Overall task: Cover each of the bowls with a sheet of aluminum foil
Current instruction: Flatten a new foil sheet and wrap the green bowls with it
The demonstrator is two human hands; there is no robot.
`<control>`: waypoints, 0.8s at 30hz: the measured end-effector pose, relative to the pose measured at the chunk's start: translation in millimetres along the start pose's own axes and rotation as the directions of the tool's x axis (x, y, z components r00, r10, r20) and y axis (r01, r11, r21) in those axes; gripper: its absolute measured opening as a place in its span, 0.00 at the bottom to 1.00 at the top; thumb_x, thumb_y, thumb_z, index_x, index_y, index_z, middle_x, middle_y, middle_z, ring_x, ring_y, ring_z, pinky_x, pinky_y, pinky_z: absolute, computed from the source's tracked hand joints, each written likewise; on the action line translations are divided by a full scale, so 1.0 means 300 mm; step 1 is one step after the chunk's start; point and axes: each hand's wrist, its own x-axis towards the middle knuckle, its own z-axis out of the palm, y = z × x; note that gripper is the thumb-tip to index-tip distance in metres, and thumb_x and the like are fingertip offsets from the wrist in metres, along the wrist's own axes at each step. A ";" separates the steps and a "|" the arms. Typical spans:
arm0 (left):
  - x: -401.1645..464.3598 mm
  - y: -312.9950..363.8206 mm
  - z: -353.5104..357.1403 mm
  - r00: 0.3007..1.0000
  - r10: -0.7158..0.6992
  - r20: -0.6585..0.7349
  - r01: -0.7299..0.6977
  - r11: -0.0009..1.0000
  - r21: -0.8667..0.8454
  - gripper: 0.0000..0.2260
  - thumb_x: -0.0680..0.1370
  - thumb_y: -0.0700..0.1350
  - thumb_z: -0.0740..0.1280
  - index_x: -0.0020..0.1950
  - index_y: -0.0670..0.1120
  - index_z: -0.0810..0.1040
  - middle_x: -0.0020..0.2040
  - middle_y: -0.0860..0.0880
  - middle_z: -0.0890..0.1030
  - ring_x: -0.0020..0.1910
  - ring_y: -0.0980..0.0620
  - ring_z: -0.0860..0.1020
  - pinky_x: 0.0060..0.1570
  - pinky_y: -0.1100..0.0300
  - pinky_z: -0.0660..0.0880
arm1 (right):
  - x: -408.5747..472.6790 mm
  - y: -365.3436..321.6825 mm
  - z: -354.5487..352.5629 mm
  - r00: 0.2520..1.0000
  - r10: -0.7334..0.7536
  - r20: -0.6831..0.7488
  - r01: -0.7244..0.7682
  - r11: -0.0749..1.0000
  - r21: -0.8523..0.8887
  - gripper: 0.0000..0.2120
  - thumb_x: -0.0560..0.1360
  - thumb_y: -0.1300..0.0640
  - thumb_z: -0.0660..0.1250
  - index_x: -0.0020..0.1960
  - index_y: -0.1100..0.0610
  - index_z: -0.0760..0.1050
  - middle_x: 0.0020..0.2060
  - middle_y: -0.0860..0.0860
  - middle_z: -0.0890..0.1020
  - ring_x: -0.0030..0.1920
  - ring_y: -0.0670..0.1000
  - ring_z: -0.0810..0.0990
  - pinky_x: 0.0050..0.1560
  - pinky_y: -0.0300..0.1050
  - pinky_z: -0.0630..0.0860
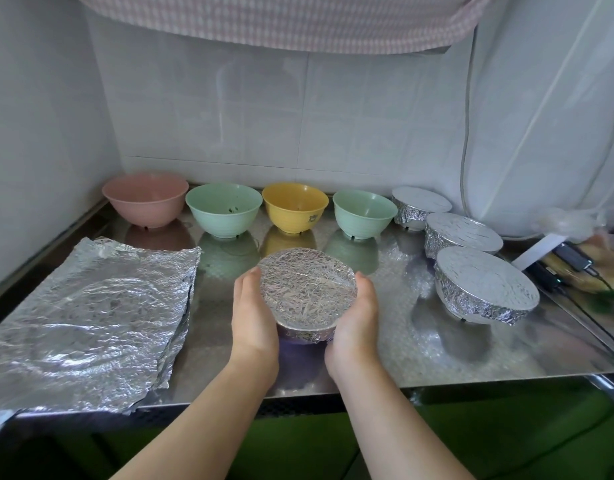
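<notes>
1. Crinkled foil sheets (87,313) lie flat on the shiny steel worktop (385,348), left.
2. Left hand (253,317) and right hand (355,317) cup a round foil-topped bowl (307,289), centre.
3. Four smooth open bowls (224,209) behind.
4. Three wrapped bowls (485,285), right.

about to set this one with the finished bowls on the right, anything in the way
Nothing visible. The covered bowl, held between the left hand and right hand, has bare counter between it and the three finished bowls.
</notes>
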 end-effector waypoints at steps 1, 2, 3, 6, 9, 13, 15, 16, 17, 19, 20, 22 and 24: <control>-0.004 -0.001 0.004 1.000 0.002 -0.007 -0.002 1.000 -0.002 0.26 0.74 0.68 0.66 0.68 0.58 0.81 0.64 0.53 0.84 0.66 0.47 0.81 0.71 0.43 0.72 | -0.001 0.000 0.002 1.000 0.003 -0.002 -0.003 1.000 -0.001 0.17 0.86 0.46 0.60 0.56 0.55 0.84 0.48 0.54 0.90 0.52 0.55 0.87 0.49 0.49 0.81; -0.004 -0.006 0.005 1.000 0.001 -0.018 -0.001 1.000 -0.003 0.26 0.74 0.67 0.66 0.68 0.58 0.81 0.65 0.53 0.84 0.66 0.47 0.81 0.71 0.43 0.72 | -0.001 0.001 0.002 1.000 0.004 -0.002 -0.004 1.000 -0.004 0.18 0.86 0.45 0.60 0.56 0.55 0.84 0.48 0.54 0.90 0.52 0.56 0.87 0.49 0.49 0.81; 0.002 -0.013 0.003 1.000 0.004 -0.030 -0.004 1.000 -0.004 0.26 0.73 0.67 0.67 0.68 0.58 0.81 0.65 0.53 0.84 0.67 0.48 0.81 0.72 0.43 0.72 | 0.001 0.002 0.003 1.000 0.006 -0.001 -0.006 1.000 -0.008 0.18 0.86 0.45 0.60 0.56 0.55 0.84 0.47 0.53 0.90 0.53 0.56 0.87 0.50 0.49 0.81; 0.004 -0.021 -0.002 1.000 0.003 -0.017 -0.003 1.000 0.011 0.27 0.73 0.69 0.67 0.69 0.59 0.81 0.66 0.54 0.83 0.68 0.48 0.80 0.73 0.43 0.70 | 0.003 -0.005 0.002 1.000 0.000 -0.006 0.000 1.000 -0.030 0.18 0.86 0.45 0.59 0.56 0.55 0.84 0.47 0.54 0.90 0.54 0.57 0.87 0.53 0.50 0.82; -0.033 0.021 0.005 0.999 -0.029 0.026 0.028 0.999 0.027 0.27 0.75 0.67 0.65 0.68 0.55 0.82 0.63 0.51 0.85 0.64 0.48 0.83 0.71 0.43 0.73 | 0.009 -0.010 -0.009 1.000 -0.009 -0.015 0.008 0.998 -0.070 0.20 0.85 0.43 0.61 0.59 0.55 0.84 0.51 0.54 0.89 0.57 0.58 0.87 0.65 0.55 0.80; -0.046 0.053 -0.008 0.993 -0.068 0.097 0.062 0.996 0.065 0.29 0.78 0.66 0.61 0.66 0.47 0.84 0.61 0.46 0.86 0.63 0.44 0.83 0.73 0.42 0.72 | -0.001 -0.013 -0.041 0.999 -0.049 -0.020 0.047 0.994 -0.098 0.21 0.84 0.41 0.61 0.60 0.55 0.85 0.53 0.53 0.89 0.59 0.56 0.86 0.69 0.56 0.78; -0.040 0.070 -0.018 0.993 -0.067 0.095 0.061 0.996 0.070 0.32 0.76 0.67 0.61 0.65 0.45 0.84 0.61 0.43 0.86 0.63 0.42 0.83 0.73 0.40 0.71 | -0.017 -0.017 -0.048 0.997 -0.071 -0.015 0.069 0.994 -0.088 0.20 0.85 0.43 0.60 0.58 0.54 0.85 0.53 0.53 0.89 0.59 0.56 0.86 0.66 0.54 0.79; -0.033 0.078 -0.020 0.994 -0.060 0.086 0.053 0.996 0.074 0.32 0.76 0.68 0.60 0.63 0.45 0.85 0.59 0.43 0.86 0.62 0.41 0.84 0.72 0.39 0.71 | -0.025 -0.018 -0.050 0.997 -0.076 -0.012 0.074 0.994 -0.082 0.20 0.85 0.43 0.60 0.56 0.54 0.86 0.52 0.53 0.89 0.58 0.55 0.87 0.65 0.53 0.80; -0.029 0.085 -0.019 0.996 -0.048 0.071 0.043 0.996 0.079 0.30 0.77 0.67 0.60 0.61 0.44 0.86 0.58 0.42 0.87 0.61 0.41 0.84 0.72 0.39 0.72 | -0.029 -0.016 -0.048 0.997 -0.075 -0.010 0.074 0.994 -0.075 0.19 0.85 0.43 0.60 0.55 0.54 0.86 0.52 0.53 0.89 0.57 0.55 0.87 0.63 0.53 0.80; -0.023 0.095 -0.013 0.999 -0.030 0.033 0.027 0.998 0.062 0.26 0.81 0.63 0.59 0.58 0.44 0.86 0.54 0.42 0.88 0.59 0.41 0.85 0.70 0.39 0.74 | -0.031 -0.012 -0.043 0.997 -0.072 -0.017 0.071 0.996 -0.058 0.19 0.85 0.44 0.60 0.57 0.55 0.85 0.52 0.53 0.89 0.57 0.55 0.87 0.60 0.51 0.81; -0.024 0.097 -0.008 0.999 -0.035 0.040 0.033 0.998 0.047 0.25 0.83 0.62 0.58 0.59 0.44 0.85 0.55 0.42 0.88 0.59 0.41 0.85 0.71 0.39 0.73 | -0.030 -0.010 -0.039 0.997 -0.069 -0.025 0.067 0.996 -0.050 0.19 0.85 0.44 0.61 0.59 0.55 0.85 0.53 0.53 0.89 0.57 0.55 0.87 0.59 0.51 0.81; -0.031 0.096 0.006 0.993 -0.088 0.077 0.089 0.996 -0.003 0.26 0.84 0.61 0.57 0.65 0.44 0.83 0.58 0.42 0.87 0.61 0.40 0.84 0.72 0.40 0.72 | -0.023 -0.002 -0.031 0.997 -0.060 -0.044 0.059 0.997 -0.040 0.19 0.84 0.44 0.62 0.61 0.55 0.84 0.54 0.53 0.89 0.57 0.55 0.87 0.58 0.51 0.81; -0.051 0.095 0.022 0.990 -0.115 0.081 0.119 0.992 -0.048 0.26 0.84 0.60 0.57 0.68 0.44 0.82 0.60 0.42 0.86 0.61 0.41 0.84 0.73 0.41 0.72 | -0.011 0.006 -0.024 0.997 -0.049 -0.058 0.048 0.999 -0.026 0.19 0.83 0.43 0.64 0.63 0.55 0.84 0.55 0.54 0.89 0.58 0.56 0.87 0.58 0.52 0.82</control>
